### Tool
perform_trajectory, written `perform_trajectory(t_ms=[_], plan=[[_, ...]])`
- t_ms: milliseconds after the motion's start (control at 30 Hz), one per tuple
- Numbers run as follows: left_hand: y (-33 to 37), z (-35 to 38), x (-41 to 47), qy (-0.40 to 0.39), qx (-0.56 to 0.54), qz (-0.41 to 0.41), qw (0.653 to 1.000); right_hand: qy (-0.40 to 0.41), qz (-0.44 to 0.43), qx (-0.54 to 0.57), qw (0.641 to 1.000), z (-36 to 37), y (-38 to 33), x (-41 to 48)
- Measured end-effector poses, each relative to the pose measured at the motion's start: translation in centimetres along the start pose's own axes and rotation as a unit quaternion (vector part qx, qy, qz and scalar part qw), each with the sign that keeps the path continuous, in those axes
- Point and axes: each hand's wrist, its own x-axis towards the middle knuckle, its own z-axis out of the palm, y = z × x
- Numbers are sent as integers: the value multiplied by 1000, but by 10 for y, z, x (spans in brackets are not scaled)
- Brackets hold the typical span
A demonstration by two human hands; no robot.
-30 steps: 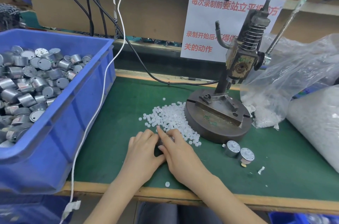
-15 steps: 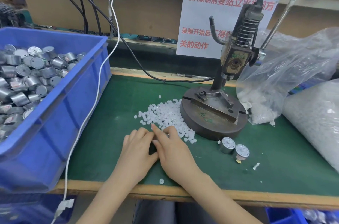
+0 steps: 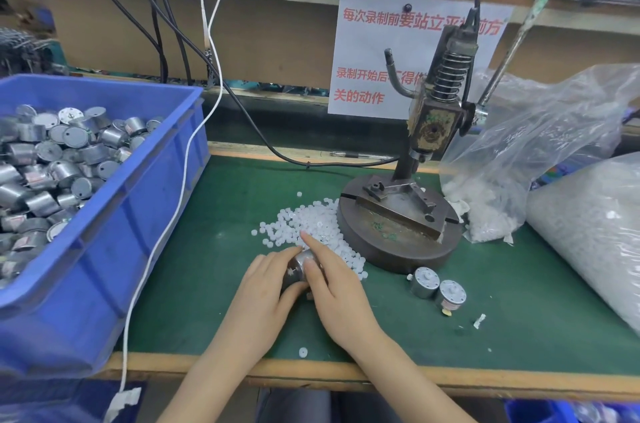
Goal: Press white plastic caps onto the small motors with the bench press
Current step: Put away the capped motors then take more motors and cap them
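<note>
Gripping one small motor (image 3: 297, 270) between them, the left hand (image 3: 263, 294) curls round its body and the right hand (image 3: 341, 298) pins it with the thumb, forefinger straight on the heap of white plastic caps (image 3: 311, 223) beside the bench press (image 3: 398, 232). Two more motors (image 3: 424, 282) stand right of its base. One stray cap (image 3: 303, 352) lies near the table edge. The blue crate (image 3: 104, 249) holds motors beyond counting. The paper sign (image 3: 363, 51) reads "每次录制前要站立", "录制开始后", "关的动作".
</note>
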Motion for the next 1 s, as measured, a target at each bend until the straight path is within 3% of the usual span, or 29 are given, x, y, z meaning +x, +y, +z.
perform_trajectory(t_ms=[233, 467, 600, 700, 867, 1000], plan=[[-3, -1, 3, 15, -54, -24, 998, -25, -56, -15, 998, 2, -1, -6], [0, -3, 2, 35, -58, 20, 997, 44, -20, 11, 999, 1, 3, -3], [3, -3, -1, 31, -57, 3, 998, 58, -1, 18, 998, -10, -2, -2], [3, -3, -2, 18, -37, 3, 999, 122, 3, 15, 992, -36, -6, 8], [2, -1, -3, 30, -18, 3, 999, 205, 51, -80, 974, -100, 4, 48], [1, -1, -3, 31, -13, 0, 999, 212, 94, -222, 947, -128, 24, 67]])
